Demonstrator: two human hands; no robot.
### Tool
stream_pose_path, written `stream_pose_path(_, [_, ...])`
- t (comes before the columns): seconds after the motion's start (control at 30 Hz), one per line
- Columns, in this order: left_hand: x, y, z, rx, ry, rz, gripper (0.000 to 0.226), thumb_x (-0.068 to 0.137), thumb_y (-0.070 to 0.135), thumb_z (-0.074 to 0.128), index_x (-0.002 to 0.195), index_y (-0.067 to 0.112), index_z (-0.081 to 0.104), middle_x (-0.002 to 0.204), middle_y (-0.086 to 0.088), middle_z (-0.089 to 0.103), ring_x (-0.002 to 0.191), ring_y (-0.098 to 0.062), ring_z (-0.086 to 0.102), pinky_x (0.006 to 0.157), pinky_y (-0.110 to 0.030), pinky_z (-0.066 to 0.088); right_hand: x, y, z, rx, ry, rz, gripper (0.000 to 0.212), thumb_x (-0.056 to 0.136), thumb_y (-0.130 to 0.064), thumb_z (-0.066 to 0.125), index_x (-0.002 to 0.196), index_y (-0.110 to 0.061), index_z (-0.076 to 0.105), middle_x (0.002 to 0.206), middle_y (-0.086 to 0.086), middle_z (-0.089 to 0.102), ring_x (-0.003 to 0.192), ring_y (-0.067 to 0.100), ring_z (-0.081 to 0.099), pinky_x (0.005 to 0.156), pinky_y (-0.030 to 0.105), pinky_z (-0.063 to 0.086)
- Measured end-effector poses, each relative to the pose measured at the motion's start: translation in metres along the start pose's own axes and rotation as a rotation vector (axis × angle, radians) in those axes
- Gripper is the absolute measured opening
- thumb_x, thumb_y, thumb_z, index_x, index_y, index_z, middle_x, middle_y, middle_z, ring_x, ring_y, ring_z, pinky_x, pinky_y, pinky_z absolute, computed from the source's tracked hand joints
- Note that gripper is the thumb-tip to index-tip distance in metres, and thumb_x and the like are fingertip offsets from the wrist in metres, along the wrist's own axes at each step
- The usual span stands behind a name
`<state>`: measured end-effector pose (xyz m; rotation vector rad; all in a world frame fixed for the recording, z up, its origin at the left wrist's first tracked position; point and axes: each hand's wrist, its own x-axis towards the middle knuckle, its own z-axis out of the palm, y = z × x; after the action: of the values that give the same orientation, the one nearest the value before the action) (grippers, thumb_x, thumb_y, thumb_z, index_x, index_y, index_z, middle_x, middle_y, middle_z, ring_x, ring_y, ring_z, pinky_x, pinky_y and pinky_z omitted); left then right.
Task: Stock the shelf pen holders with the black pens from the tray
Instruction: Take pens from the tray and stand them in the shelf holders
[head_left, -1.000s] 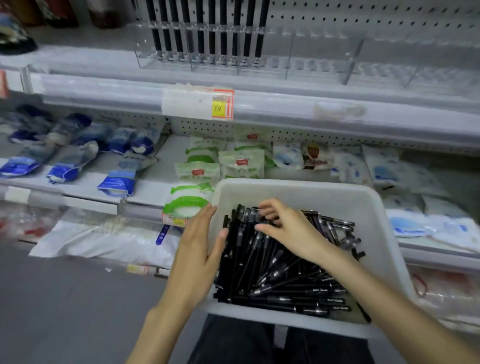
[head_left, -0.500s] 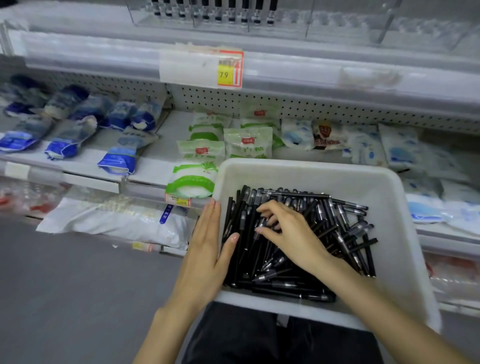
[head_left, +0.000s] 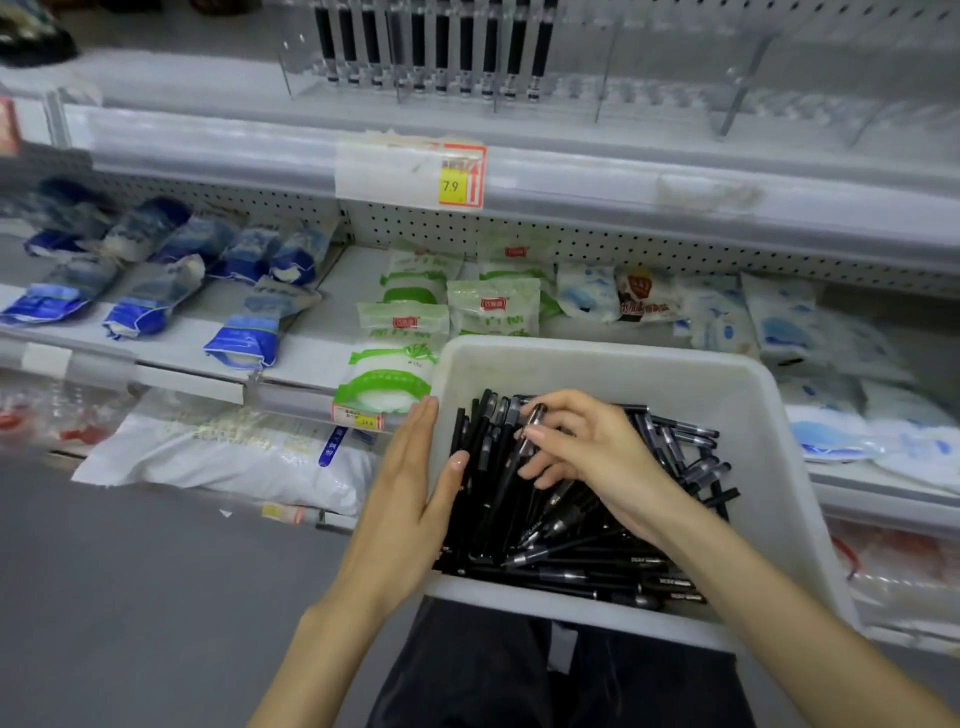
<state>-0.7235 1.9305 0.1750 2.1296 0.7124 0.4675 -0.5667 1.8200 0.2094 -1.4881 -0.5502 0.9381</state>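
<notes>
A white plastic tray (head_left: 613, 364) rests on my lap and holds a pile of several black pens (head_left: 587, 551). My left hand (head_left: 410, 499) lies flat with straight fingers against the tray's left wall, its thumb inside touching the pens. My right hand (head_left: 592, 457) is over the pile, its thumb and fingers pinching one black pen (head_left: 511, 457) that tilts up out of the heap. On the top shelf stand clear acrylic pen holders (head_left: 675, 88); their left slots carry several upright black pens (head_left: 441, 47), while the slots to the right look bare.
A price label (head_left: 460, 176) marked 7.9 hangs on the top shelf's rail. The middle shelf holds blue bags (head_left: 244, 332), green-and-white bags (head_left: 405, 327) and pale bags (head_left: 779, 317). A big white sack (head_left: 234, 457) lies below. Grey floor (head_left: 130, 597) spreads on the left.
The view tilted up again, bringing the pen holders back into sight. My right hand's fingers closed around one pen and lifted its end from the pile. The left hand stayed on the tray wall.
</notes>
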Motion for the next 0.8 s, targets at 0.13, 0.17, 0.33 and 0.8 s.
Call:
stream_pose_path(0.13, [0.011,0.034,-0.023,-0.015,0.147,0.138,0.057,0.098,0.052,0.035,0.150,0.031,0.025,0.153,0.020,0.026,0.137,0.010,0.021,0.114,-0.018,0.020,-0.019,-0.055,-0.006,0.164,-0.087,-0.093,0.016,0.088,-0.002,0.055,0.104,-0.004,0.056,0.093,0.011,0.061,0.066,0.022,0.068,0.060,0.023,0.056])
stream_pose_path(0.17, [0.015,0.044,-0.030,-0.020,0.188,0.199,0.057,0.098,0.053,0.036,0.149,0.030,0.028,0.152,0.020,0.029,0.136,0.014,0.020,0.111,-0.012,0.019,-0.023,-0.070,-0.008,0.192,-0.106,-0.129,0.018,0.085,-0.004,0.056,0.103,-0.004,0.056,0.093,0.012,0.062,0.069,0.024,0.069,0.062,0.024,0.056])
stream_pose_path(0.33, [0.048,0.103,-0.077,-0.039,0.387,0.426,0.055,0.094,0.046,0.037,0.144,0.026,0.039,0.140,0.008,0.050,0.124,-0.002,0.046,0.099,-0.014,0.034,-0.039,-0.146,-0.012,0.230,-0.155,-0.339,0.013,0.077,-0.006,0.058,0.090,-0.005,0.057,0.079,0.010,0.064,0.064,0.020,0.069,0.057,0.019,0.054])
stream_pose_path(0.8, [0.155,0.159,-0.101,0.375,0.284,0.580,0.068,0.088,0.062,0.012,0.149,0.031,0.015,0.153,0.017,0.012,0.137,0.012,-0.001,0.108,-0.005,-0.011,0.012,-0.326,-0.038,-0.467,0.311,-0.899,0.019,0.086,-0.010,0.067,0.103,-0.017,0.065,0.095,0.005,0.072,0.083,0.010,0.069,0.069,0.019,0.054])
